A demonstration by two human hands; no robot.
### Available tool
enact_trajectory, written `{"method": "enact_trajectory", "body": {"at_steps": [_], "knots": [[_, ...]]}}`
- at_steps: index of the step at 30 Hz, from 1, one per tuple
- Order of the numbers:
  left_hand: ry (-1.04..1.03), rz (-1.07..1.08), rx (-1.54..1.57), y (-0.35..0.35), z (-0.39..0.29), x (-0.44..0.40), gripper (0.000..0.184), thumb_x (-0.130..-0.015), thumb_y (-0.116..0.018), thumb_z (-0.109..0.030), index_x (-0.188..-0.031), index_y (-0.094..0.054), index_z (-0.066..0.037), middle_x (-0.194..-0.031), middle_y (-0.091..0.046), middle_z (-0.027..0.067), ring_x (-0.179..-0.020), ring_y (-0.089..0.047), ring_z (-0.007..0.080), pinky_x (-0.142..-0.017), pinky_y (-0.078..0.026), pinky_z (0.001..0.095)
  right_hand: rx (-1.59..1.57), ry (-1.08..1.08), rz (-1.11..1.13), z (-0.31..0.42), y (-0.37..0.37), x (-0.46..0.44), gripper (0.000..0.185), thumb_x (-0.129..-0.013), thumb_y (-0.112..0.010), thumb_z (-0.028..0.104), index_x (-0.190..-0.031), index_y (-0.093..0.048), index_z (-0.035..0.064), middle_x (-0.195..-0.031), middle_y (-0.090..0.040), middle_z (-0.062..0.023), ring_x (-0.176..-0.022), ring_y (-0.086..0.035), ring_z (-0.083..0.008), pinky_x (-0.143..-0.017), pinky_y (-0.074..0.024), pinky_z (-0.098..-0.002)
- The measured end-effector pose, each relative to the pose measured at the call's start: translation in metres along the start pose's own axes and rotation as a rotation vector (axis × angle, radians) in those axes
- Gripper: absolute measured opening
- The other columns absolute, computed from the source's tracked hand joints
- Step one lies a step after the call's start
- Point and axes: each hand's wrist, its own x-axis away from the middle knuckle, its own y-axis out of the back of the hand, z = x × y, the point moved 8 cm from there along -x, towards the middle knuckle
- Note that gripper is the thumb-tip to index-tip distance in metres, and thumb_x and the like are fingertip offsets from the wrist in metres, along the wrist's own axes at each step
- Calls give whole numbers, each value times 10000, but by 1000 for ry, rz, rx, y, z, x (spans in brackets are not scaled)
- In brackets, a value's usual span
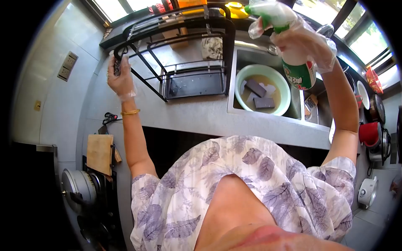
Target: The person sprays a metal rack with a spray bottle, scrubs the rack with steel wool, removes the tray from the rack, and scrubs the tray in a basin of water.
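My left hand (121,78), in a clear plastic glove, grips the left side of a black metal rack (161,79) that stands on the grey counter. A shallow black tray (194,85) with wet spots sits at the rack's base. My right hand (303,42), also gloved, is raised over the sink and closed around a spray bottle (298,71) with a green label and a green-and-white head pointing left toward the rack. Below it, a pale green basin (286,94) of cloudy water holds two dark sponges (264,103).
The steel sink (296,106) surrounds the basin. A crumpled cloth (212,48) lies behind the rack. Scissors (110,118) and a wooden cutting board (100,153) are at left, near a pressure cooker (79,190). Pots and a red container (370,134) are at right.
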Motion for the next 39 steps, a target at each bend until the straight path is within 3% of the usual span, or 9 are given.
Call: {"method": "enact_trajectory", "body": {"at_steps": [2,13,16,19,23,28,31,33,39], "knots": [[-121,20,-148,-1,-2,-3,342,-797,-643,-53,-1104,-534,49,-901,-605,68,-738,-572,99,-628,-519,210,-18,-9,-28,-7,-7,4,211,-636,-585,83,-841,-615,40,-780,-584,-54,-683,-560,-144,-650,-472,-271],[151,-52,95,8,22,2,285,-766,-692,-88,-999,-577,28,-844,-601,86,-711,-570,122,-619,-507,236,-97,-110,-121,-68,-72,38,221,-580,-575,61,-794,-629,50,-720,-573,-54,-659,-544,-159,-664,-453,-279],[199,-72,-48,9,14,16,267,-774,-681,-90,-998,-576,11,-847,-605,69,-720,-573,131,-634,-510,228,-77,-154,-118,-92,-103,52,225,-565,-572,55,-781,-633,53,-704,-569,-54,-653,-540,-163,-668,-447,-281],[231,-103,-22,23,24,25,246,-793,-652,-78,-1016,-568,-19,-862,-597,66,-724,-574,140,-620,-526,241,-309,-297,-56,-129,-133,53,253,-570,-564,54,-814,-629,38,-714,-593,-118,-685,-560,-221,-704,-444,-307],[230,-222,-56,46,34,46,212,-812,-617,-87,-1008,-544,-51,-887,-570,84,-711,-576,151,-569,-553,297,-22,-217,7,-115,-145,58,331,-590,-537,35,-910,-619,36,-752,-602,-179,-728,-575,-327,-737,-448,-346],[562,-368,-3,71,88,114,232,-818,-611,-141,-1010,-506,-65,-867,-570,92,-712,-583,185,-540,-545,312,43,-135,65,-100,-190,38,380,-633,-574,63,-1011,-603,50,-840,-618,-175,-831,-579,-314,-787,-436,-386],[800,-371,19,74,111,155,233,-814,-608,-154,-1009,-507,-76,-869,-569,97,-696,-581,196,-523,-535,320,23,-110,41,-92,-223,15,325,-625,-555,50,-946,-603,40,-802,-617,-185,-780,-584,-332,-741,-449,-396],[833,-336,2,73,112,168,223,-815,-603,-163,-1002,-515,-80,-867,-571,97,-688,-579,199,-515,-530,321,-54,-136,-1,-91,-225,15,280,-615,-533,44,-889,-587,36,-765,-606,-214,-750,-575,-383,-717,-455,-419],[962,-299,-84,66,122,206,192,-805,-617,-166,-970,-552,-93,-843,-584,68,-727,-572,178,-519,-522,299,-182,-166,-116,-116,-178,87,321,-609,-561,57,-928,-581,42,-769,-603,-164,-737,-565,-350,-675,-443,-392]]}}
